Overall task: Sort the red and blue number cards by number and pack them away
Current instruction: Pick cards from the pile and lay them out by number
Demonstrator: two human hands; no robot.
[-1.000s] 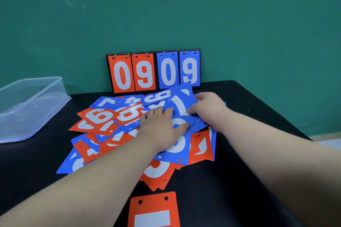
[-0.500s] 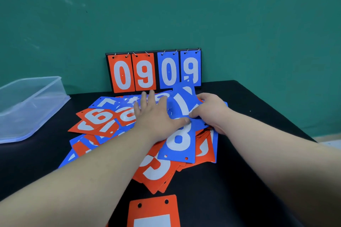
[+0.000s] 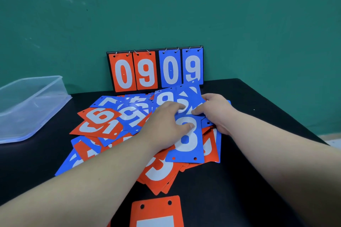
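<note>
A loose pile of red and blue number cards (image 3: 103,121) is spread across the middle of the black table (image 3: 258,180). On top lies a blue 8 card (image 3: 188,143). My left hand (image 3: 164,127) rests on the pile, its thumb on the 8 and its fingertips on a tilted blue card (image 3: 190,96) just beyond. My right hand (image 3: 215,114) pinches that tilted card by its right edge, thumb on top and fingers beneath. A single red card (image 3: 156,210) lies apart at the near edge.
A flip scoreboard (image 3: 155,70) reading 09 in red and 09 in blue stands against the green wall behind the pile. A clear plastic box (image 3: 27,105) sits at the left. The table's right edge runs close to my right forearm.
My left hand slid right from the far side of the pile onto the tilted blue card, uncovering a blue 9 and other blue cards. My right hand kept its hold.
</note>
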